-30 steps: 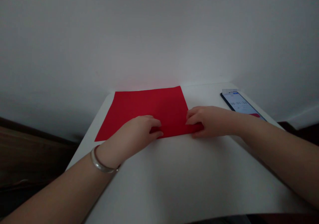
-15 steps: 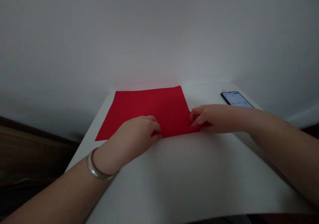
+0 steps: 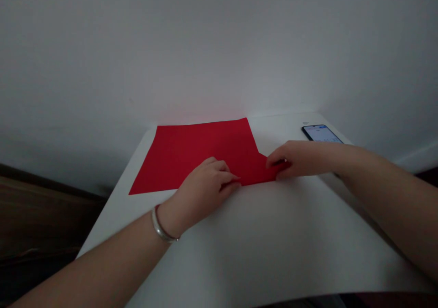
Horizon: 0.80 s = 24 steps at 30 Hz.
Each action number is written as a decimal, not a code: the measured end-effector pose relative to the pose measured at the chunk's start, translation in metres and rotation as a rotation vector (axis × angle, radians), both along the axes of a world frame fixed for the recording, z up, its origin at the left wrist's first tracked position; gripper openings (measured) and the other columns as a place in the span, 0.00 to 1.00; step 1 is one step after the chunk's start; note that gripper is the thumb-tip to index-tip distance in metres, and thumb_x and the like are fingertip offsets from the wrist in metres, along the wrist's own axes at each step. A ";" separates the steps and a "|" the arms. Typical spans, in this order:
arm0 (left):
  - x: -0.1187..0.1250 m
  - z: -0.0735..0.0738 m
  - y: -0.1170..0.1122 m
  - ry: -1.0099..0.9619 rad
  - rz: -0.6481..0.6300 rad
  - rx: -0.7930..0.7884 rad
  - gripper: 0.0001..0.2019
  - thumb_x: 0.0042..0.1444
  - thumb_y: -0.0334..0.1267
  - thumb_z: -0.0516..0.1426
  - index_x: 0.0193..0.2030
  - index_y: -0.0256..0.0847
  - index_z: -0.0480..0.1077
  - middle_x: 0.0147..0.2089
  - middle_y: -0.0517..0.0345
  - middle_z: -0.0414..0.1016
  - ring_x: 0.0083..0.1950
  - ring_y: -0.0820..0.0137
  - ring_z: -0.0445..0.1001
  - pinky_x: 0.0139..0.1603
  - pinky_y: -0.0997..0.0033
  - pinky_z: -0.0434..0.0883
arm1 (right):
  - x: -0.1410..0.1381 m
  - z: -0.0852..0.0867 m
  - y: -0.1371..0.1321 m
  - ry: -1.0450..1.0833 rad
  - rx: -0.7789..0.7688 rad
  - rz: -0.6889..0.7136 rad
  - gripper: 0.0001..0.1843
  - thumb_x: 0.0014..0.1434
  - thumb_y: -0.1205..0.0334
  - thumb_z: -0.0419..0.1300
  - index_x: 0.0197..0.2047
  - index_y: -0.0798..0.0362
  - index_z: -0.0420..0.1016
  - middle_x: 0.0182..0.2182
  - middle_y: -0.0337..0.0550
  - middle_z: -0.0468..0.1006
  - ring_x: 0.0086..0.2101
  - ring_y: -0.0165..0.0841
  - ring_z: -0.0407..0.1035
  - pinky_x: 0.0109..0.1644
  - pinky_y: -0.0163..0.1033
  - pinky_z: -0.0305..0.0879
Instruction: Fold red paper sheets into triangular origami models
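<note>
A sheet of red paper point(image 3: 195, 150) lies on the white table point(image 3: 253, 244), its far edge close to the wall. The near right part of the sheet sticks out past the rest as a corner. My right hand point(image 3: 290, 159) pinches that corner between thumb and fingers. At the near edge of the paper, my left hand point(image 3: 214, 180) rests with bent fingers, thumb and index closed together on the edge. A silver bangle point(image 3: 162, 228) is on my left wrist. The left hand covers part of the near edge.
A phone point(image 3: 321, 133) with a lit screen lies at the back right, partly behind my right arm. Behind the table rises a pale wall point(image 3: 212, 48). Brown wooden furniture point(image 3: 44, 212) stands in shadow at the left.
My left hand has slid to the right along the paper's near edge, towards my right hand. The right hand has shifted slightly, still on the corner, which now shows more.
</note>
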<state>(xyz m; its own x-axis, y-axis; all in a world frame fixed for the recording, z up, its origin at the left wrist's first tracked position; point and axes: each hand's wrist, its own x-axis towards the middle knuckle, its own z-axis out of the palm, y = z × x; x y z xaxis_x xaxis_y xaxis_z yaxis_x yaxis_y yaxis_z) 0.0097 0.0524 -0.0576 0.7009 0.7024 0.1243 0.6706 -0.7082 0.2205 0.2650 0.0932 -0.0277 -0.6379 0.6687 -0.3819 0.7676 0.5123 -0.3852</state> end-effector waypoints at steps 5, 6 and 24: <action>-0.001 -0.006 0.007 -0.094 0.008 -0.071 0.12 0.62 0.42 0.55 0.33 0.40 0.76 0.32 0.59 0.74 0.36 0.70 0.68 0.44 0.66 0.63 | 0.009 0.002 0.005 -0.097 -0.072 -0.074 0.08 0.51 0.54 0.59 0.29 0.49 0.74 0.24 0.36 0.75 0.26 0.33 0.68 0.28 0.37 0.56; -0.001 -0.007 0.008 -0.098 0.014 -0.078 0.12 0.62 0.42 0.55 0.33 0.40 0.76 0.32 0.59 0.75 0.36 0.70 0.68 0.44 0.66 0.63 | 0.010 0.004 0.005 -0.118 -0.091 -0.102 0.09 0.51 0.53 0.60 0.29 0.49 0.74 0.24 0.36 0.75 0.26 0.33 0.68 0.28 0.37 0.56; -0.001 -0.001 0.007 -0.067 0.151 -0.113 0.11 0.60 0.43 0.55 0.32 0.42 0.74 0.32 0.60 0.76 0.35 0.68 0.68 0.37 0.68 0.62 | 0.017 0.016 0.002 -0.283 -0.089 -0.148 0.11 0.50 0.53 0.60 0.32 0.50 0.76 0.28 0.41 0.77 0.28 0.36 0.70 0.29 0.39 0.59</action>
